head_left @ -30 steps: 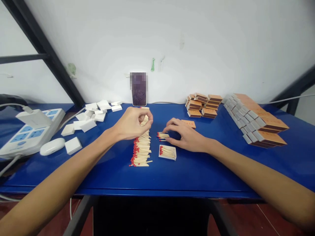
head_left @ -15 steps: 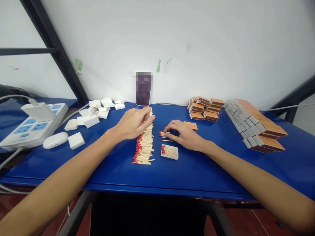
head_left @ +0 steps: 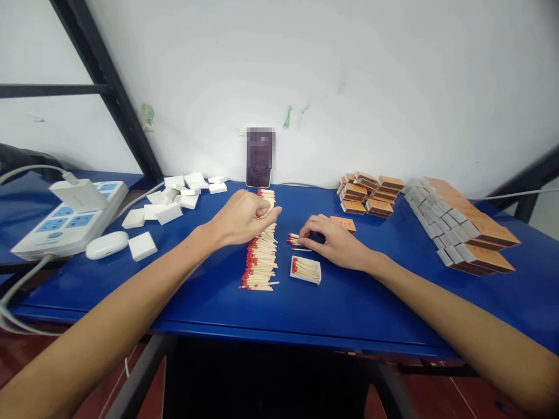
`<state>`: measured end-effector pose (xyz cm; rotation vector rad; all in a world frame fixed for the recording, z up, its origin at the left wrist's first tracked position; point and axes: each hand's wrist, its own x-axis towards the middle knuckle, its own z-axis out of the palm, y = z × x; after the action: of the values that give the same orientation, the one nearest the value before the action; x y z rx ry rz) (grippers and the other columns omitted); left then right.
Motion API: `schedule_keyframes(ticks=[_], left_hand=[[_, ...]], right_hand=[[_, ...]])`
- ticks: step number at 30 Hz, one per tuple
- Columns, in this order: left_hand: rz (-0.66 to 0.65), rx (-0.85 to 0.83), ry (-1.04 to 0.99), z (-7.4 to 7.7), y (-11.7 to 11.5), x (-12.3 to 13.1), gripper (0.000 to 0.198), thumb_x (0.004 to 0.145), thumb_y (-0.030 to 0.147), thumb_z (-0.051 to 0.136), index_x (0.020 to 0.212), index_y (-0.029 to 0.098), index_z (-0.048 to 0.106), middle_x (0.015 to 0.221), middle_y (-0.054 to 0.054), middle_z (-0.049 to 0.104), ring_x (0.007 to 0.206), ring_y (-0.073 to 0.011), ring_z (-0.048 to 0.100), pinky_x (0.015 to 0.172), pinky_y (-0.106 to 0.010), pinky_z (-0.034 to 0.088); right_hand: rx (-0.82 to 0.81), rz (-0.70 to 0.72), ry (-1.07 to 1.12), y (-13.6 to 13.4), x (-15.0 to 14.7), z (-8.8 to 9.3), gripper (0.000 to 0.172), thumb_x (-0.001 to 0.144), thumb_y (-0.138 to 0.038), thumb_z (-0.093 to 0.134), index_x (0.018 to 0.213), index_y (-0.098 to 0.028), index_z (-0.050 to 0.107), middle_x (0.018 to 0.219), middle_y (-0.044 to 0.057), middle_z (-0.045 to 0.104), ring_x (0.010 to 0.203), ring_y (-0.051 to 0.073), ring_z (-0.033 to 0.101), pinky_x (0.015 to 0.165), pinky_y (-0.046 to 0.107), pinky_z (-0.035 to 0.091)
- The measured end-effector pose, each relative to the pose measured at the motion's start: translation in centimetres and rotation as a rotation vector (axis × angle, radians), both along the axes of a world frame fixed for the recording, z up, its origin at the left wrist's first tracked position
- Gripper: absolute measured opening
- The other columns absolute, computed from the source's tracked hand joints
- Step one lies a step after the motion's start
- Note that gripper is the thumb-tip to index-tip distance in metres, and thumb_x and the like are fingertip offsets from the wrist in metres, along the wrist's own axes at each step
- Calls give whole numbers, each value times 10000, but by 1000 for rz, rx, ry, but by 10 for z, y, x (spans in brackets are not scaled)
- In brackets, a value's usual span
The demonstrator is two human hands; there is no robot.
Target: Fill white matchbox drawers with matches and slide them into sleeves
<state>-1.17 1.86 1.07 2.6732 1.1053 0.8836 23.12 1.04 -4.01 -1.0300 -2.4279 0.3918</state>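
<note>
A long row of red-headed matches (head_left: 261,265) lies on the blue table, heads to the left. Over its upper part is my left hand (head_left: 242,218), fingers curled and thumb against them; whatever they hold is hidden. My right hand (head_left: 329,241) rests on the table to the right, thumb and fingertips closed on a few loose matches (head_left: 293,237). One single match (head_left: 301,249) lies just below these. Nearer me sits an open white matchbox tray (head_left: 318,273) partly filled with matches. An orange matchbox sleeve (head_left: 344,224) lies behind my right hand, partly covered by it.
White matchbox trays (head_left: 169,213) are scattered at the back left, near a power strip (head_left: 82,218) and a white oval case (head_left: 107,245). Orange matchboxes (head_left: 379,208) are piled at the back right, beside a larger stack (head_left: 484,238). A phone (head_left: 258,157) leans on the wall.
My left hand's fingers have curled in and its thumb has drawn closer to them. My right hand stays at the loose matches. The whole view has shifted slightly.
</note>
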Motion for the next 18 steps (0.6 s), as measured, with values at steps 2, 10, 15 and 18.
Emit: schedule_keyframes(ticks=[2,10,15,18], left_hand=[[-31,-38,-25,-1,-2,1,496,908,342,416,531,195,130,537,60,125,522,-95,109,489,-262,152],[-149,0,-55,-1,1,-4,517,959,373,372,503,188,215,493,62,179,469,-87,164,480,-266,174],[-220,96,111,1,3,-5,324,986,335,370,787,164,560,696,8,552,636,-112,465,623,-249,355],[-274,81,153,1,0,-3,263,992,280,355,955,167,590,828,-18,619,724,-122,519,686,-254,388]], right_hand=[[7,-2,-8,0,0,0,197,940,-349,501,841,-201,584,896,50,617,830,188,522,778,347,402],[-1,8,-57,-5,2,4,302,897,-455,562,1080,-217,587,1059,79,638,955,229,547,840,393,426],[23,25,-8,-6,2,4,259,889,-379,589,1099,-235,638,1096,55,687,994,225,587,885,404,450],[34,27,27,-5,1,3,210,904,-369,571,1026,-237,680,1049,45,718,957,214,615,861,388,465]])
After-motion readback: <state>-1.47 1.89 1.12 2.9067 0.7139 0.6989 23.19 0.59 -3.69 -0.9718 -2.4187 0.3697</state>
